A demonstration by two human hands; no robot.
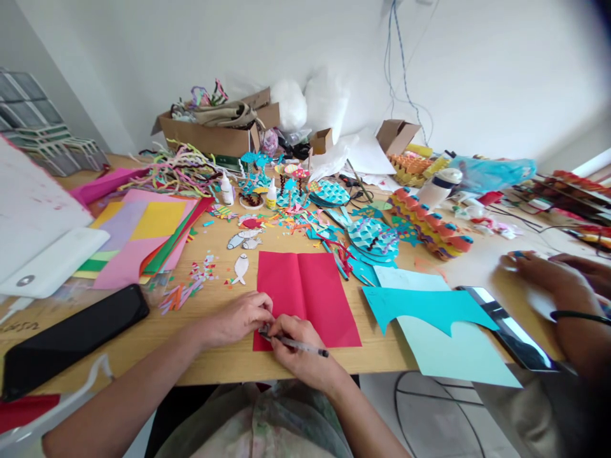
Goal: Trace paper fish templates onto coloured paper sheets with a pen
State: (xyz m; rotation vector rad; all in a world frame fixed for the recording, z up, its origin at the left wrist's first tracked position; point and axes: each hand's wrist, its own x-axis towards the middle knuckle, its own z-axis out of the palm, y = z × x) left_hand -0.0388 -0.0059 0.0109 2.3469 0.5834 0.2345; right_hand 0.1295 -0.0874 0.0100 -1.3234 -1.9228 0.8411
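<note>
A sheet of red paper (324,299) with a fold down its middle lies on the table in front of me. Over its lower left part, my right hand (296,350) is closed around a pen (305,347) with a clear barrel and a dark end. Right beside it, the fingers of my left hand (245,316) are pinched together at the pen's other end. What those fingertips hold, if anything, is hidden. Above the sheet's left edge are a white paper fish (241,269) and two more small fish drawings (245,239).
Coloured sheets (138,222), a power bank (55,261) and a black phone (76,337) lie left. Cut turquoise paper (424,305) and another phone (513,334) are right, near a co-worker's hand (539,273). Glue bottles (227,189), scraps and a cardboard box (210,137) stand behind.
</note>
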